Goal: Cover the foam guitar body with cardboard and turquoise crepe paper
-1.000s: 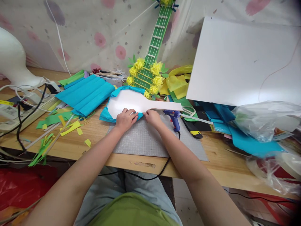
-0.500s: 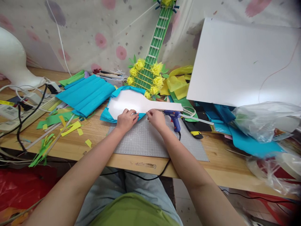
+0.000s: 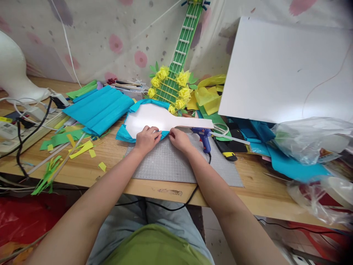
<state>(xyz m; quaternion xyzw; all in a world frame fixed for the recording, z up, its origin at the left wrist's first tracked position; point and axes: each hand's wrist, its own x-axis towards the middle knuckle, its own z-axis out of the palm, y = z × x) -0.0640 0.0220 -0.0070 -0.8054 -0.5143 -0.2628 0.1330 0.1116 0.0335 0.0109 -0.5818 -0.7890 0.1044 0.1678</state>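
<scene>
While my left hand [image 3: 147, 138] lies flat with its fingers spread on the near edge of the white guitar-shaped cutout [image 3: 154, 118], my right hand [image 3: 178, 139] pinches the rim just beside it, thumb and fingertips closed on what looks like the fold of blue crepe paper [image 3: 124, 134] where the body narrows into the neck. The cutout lies face down on that paper, partly on the grey cutting mat [image 3: 176, 165] and partly on the wooden table [image 3: 110, 158], with blue edging showing around its far and left sides. My left palm grasps nothing; it only presses down.

To do this fold well, I judge that I should keep the left hand's weight steady so the board does not slide on the mat, and pull the paper snug over the edge with the right before pressing it flat. The curve at the waist is the awkward spot: crepe tends to bunch there, so small tucks worked along the rim would serve better than one long pull. I cannot tell whether glue is already on the edge under my fingers.

The blue glue gun [image 3: 203, 137] lies just beside my right hand, its cord running off the table's front, and the scissors [image 3: 222, 130] rest beyond it.
</scene>
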